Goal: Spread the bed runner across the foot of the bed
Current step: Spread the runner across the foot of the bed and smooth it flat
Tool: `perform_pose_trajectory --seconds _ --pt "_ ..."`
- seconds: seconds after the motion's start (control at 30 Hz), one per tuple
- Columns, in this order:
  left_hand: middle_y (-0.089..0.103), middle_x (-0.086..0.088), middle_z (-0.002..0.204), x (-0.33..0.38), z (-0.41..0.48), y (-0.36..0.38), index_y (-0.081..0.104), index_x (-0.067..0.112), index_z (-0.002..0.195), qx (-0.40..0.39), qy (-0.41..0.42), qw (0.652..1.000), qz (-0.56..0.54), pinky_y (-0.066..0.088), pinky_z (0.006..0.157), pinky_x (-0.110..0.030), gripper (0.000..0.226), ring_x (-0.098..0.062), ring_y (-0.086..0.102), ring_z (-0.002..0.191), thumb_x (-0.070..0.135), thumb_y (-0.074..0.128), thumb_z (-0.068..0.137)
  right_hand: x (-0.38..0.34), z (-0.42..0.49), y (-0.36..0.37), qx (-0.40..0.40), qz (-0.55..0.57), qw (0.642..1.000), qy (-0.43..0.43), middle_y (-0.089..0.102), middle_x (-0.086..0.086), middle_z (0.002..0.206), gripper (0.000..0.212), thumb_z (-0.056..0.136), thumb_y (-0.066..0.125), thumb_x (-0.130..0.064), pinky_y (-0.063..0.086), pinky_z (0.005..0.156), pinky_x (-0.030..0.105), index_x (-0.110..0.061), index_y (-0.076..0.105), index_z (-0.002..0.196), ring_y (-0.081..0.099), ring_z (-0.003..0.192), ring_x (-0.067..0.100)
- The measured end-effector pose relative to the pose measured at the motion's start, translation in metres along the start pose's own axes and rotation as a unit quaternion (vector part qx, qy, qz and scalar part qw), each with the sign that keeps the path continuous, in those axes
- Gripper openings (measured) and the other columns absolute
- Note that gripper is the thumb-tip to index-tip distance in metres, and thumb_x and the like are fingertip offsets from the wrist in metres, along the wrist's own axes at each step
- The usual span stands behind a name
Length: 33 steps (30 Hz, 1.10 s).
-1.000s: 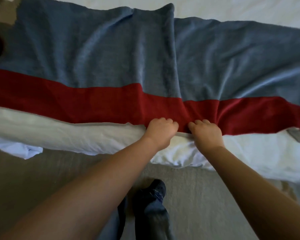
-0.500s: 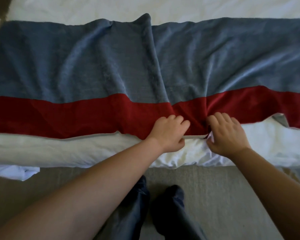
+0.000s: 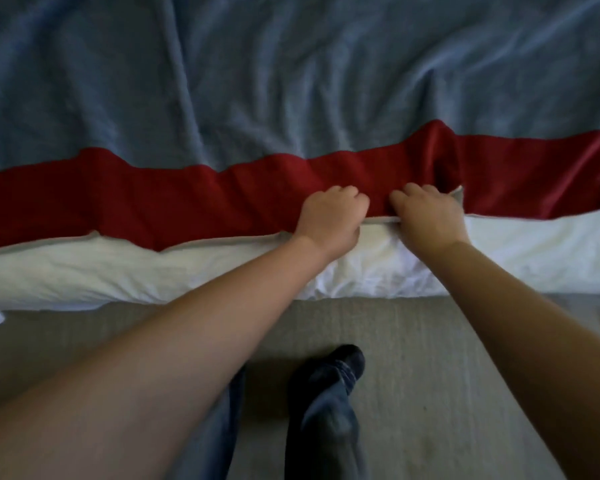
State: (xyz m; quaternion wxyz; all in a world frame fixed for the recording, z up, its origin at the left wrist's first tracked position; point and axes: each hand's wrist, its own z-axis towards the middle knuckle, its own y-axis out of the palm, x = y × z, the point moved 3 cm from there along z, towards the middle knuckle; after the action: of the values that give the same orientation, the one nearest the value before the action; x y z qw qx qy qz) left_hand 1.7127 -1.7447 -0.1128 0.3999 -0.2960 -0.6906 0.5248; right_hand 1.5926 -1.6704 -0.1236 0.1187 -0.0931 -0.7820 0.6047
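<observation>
The bed runner is blue-grey with a red band along its near side and a thin grey hem. It lies wrinkled across the white bed, filling the upper half of the view. My left hand is closed on the red hem near the middle. Close to its right, my right hand pinches the same hem, where a fold of red cloth bunches up. A strip of white bedding shows below the hem.
Beige carpet lies in front of the bed. My legs in dark trousers and one dark-socked foot stand close to the bed's edge. A bit of white sheet hangs at the far left.
The view has moved closer to the bed, so the runner's far edge is out of sight. Both hands stay gripped on the red hem, which now bunches up beside my right hand.
</observation>
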Motion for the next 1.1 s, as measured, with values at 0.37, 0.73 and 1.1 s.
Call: perform_pose_trajectory --seconds 0.37,0.73,1.1 --pt "0.059 -0.002 0.091 0.083 0.034 0.014 0.059 0.020 0.106 0.010 0.018 0.999 0.025 0.043 0.053 -0.032 0.040 -0.024 0.059 0.080 0.032 0.067 0.069 0.084 -0.048 -0.006 0.131 0.054 0.989 -0.036 0.057 0.003 0.088 0.039 0.059 0.066 -0.009 0.041 0.062 0.036 -0.017 0.059 0.097 0.056 0.081 0.027" --pt "0.061 -0.009 0.103 0.163 0.119 0.017 0.061 0.011 0.100 -0.033 0.139 0.986 0.087 0.035 0.086 -0.039 0.024 -0.031 0.055 0.099 0.006 0.042 0.085 0.186 -0.048 0.023 0.005 -0.037 0.998 0.053 0.061 0.009 0.084 0.011 0.080 0.058 -0.004 0.040 0.067 0.039 -0.011 0.059 0.089 0.058 0.081 0.032" --pt "0.062 0.003 0.059 0.219 0.122 0.031 0.064 0.020 0.060 -0.070 0.205 0.974 0.063 0.039 0.054 -0.023 0.014 -0.015 0.061 0.051 0.011 0.075 0.057 0.239 -0.079 0.027 -0.109 -0.040 0.990 0.084 0.060 0.001 0.084 0.017 0.077 0.056 -0.004 0.044 0.065 0.033 -0.016 0.061 0.089 0.060 0.081 0.024"
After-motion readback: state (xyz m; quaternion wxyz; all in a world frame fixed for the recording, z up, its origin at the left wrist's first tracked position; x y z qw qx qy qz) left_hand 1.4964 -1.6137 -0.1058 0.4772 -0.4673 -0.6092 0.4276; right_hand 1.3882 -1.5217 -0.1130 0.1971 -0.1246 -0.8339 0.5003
